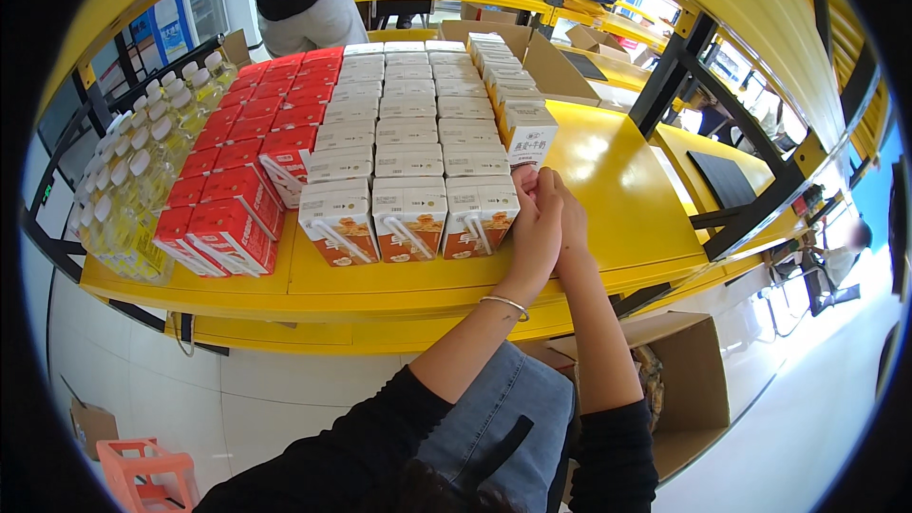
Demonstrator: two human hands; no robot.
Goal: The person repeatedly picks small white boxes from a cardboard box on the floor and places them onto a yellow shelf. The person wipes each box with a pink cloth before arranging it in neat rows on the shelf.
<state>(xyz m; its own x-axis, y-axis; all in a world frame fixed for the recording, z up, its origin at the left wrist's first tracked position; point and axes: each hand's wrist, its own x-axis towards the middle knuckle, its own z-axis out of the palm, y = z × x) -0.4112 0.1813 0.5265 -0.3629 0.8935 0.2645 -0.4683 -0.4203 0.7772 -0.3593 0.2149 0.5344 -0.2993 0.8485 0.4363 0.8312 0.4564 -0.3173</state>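
Note:
Both my hands meet at the near end of the rightmost row of white drink cartons (529, 135) on the yellow metal shelf (605, 192). My left hand (536, 217) and my right hand (570, 217) are close together at the lower part of the front carton; their fingers overlap, so the grip is partly hidden. Left of them stand white-and-orange drink cartons (481, 217) in several rows, straws attached to their fronts. Further left are red drink cartons (231, 235), then capped plastic bottles (153, 192) of yellow liquid.
Black metal uprights (673, 78) frame the shelf. Behind it are an open cardboard box (556, 71) and a standing person (306, 0). Another cardboard box (691, 385) is on the floor at right, and a pink plastic stool (146, 474) at lower left. Someone sits far right.

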